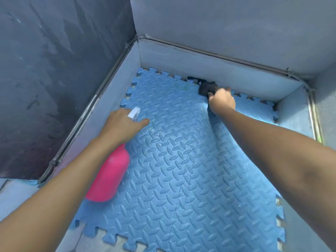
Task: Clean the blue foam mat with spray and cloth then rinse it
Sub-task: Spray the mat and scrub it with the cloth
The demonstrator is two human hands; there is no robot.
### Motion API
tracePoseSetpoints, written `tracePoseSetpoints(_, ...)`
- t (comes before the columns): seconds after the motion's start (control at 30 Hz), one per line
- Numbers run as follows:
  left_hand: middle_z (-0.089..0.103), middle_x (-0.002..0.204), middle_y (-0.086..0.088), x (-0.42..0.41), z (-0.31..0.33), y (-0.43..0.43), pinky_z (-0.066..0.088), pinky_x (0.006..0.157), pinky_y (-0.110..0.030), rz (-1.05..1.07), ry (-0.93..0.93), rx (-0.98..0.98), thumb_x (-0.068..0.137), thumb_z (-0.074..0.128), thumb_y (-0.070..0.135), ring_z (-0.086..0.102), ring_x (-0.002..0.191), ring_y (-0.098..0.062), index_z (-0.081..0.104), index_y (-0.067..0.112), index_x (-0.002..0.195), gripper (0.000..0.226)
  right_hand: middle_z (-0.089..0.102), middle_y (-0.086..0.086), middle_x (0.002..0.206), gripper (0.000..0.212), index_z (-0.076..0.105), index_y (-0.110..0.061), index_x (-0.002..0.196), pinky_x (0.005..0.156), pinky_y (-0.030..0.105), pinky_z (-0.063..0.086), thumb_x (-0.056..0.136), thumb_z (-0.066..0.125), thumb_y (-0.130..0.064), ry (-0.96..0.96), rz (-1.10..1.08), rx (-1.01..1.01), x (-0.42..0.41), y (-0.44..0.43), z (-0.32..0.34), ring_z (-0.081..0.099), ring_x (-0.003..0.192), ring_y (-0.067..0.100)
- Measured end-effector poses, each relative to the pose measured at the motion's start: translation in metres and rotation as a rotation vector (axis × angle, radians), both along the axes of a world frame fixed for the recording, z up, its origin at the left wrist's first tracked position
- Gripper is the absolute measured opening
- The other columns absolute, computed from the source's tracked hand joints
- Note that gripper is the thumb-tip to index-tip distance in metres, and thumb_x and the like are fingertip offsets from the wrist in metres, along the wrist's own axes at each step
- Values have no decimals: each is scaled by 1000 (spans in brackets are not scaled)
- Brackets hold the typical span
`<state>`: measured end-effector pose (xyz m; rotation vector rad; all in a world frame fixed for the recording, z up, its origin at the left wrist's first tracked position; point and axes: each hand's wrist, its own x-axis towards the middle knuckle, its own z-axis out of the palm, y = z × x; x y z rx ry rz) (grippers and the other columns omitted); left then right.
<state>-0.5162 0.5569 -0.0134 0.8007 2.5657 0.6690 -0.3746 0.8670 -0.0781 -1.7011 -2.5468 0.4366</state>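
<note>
Pink spray bottle (109, 177) is being held at its white nozzle by the left hand (121, 122), over the blue foam mat (181, 170). Farther off, the right hand (221, 101) is gripping a dark cloth (207, 88), pressing it on the mat's far edge against the basin wall (209, 64).

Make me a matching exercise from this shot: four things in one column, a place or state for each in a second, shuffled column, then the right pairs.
Column one:
1. spray bottle
2. cloth
3. foam mat
4. left hand

Column two:
A. blue, spread over the floor of the basin
B. dark, bunched against the far wall under the right hand
C. pink with a white nozzle, tilted over the mat
D. wrapped around the bottle's neck, forefinger pointing forward

Pairs: 1-C, 2-B, 3-A, 4-D
</note>
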Motion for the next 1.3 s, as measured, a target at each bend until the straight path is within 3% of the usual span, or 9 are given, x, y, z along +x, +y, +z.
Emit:
tracePoseSetpoints(0.13,64,79,-9,-9,13,27,48,67,-38,133,61,6,78,70,59,60,78,-35,57,10,73,50,48,20,125,37,62,-12,124,98,46,45,101,49,-39,4,47,14,-1,-3,-4,56,113,46)
tracePoseSetpoints(0.23,63,84,-9,-18,9,36,42,67,-36,138,73,-12,78,70,58,60,85,-36,56,12,74,49,46,18,124,36,60,-15,126,97,45,45,101,49,-39,14,56,28,-2,1,-6,56,110,45)
tracePoseSetpoints(0.5,50,56,-11,-17,10,21,42,57,-37,193,53,136,76,74,53,46,59,-35,46,8,56,56,47,16,119,34,57,-25,128,80,44,51,99,49,-40,82,328,145,-35,-16,-11,58,99,43)
tracePoseSetpoints(0.67,57,66,-27,-21,11,7,48,58,-46,178,98,269,78,69,54,46,56,-37,54,0,63,57,44,16,126,32,57,-21,125,84,45,48,101,47,-39,135,376,82,-112,-38,-12,53,109,40)
tracePoseSetpoints(0.83,24,53,-5,-14,19,-4,27,54,-29,145,198,337,85,74,40,23,54,-23,24,13,57,62,47,14,121,34,58,-27,126,79,43,48,98,48,-43,146,691,74,-149,-103,-15,54,107,38)
tracePoseSetpoints(0.93,24,51,-4,-12,23,-6,23,60,-32,110,241,342,87,73,34,25,51,-22,21,16,57,63,49,9,110,36,59,-32,128,69,40,48,96,52,-47,204,930,64,-125,-145,-15,56,99,32)
tracePoseSetpoints(1.07,34,54,-18,-20,21,-8,35,66,-35,148,205,345,86,69,43,28,56,-25,32,6,57,60,52,10,110,42,58,-27,134,62,36,48,97,55,-45,234,1180,64,-59,-169,-16,57,95,31)
tracePoseSetpoints(1.17,53,64,-30,-25,17,-8,47,70,-44,189,125,359,80,65,55,40,59,-35,52,-1,59,61,56,6,111,35,62,-35,130,73,34,47,96,58,-42,223,1001,51,-22,-120,-14,60,95,28)
tracePoseSetpoints(1.3,59,66,-30,-27,15,-9,53,67,-49,192,94,369,78,63,59,47,54,-34,58,-5,65,65,60,15,106,30,64,-36,124,78,36,47,96,53,-41,55,383,189,28,1,-9,63,92,35)
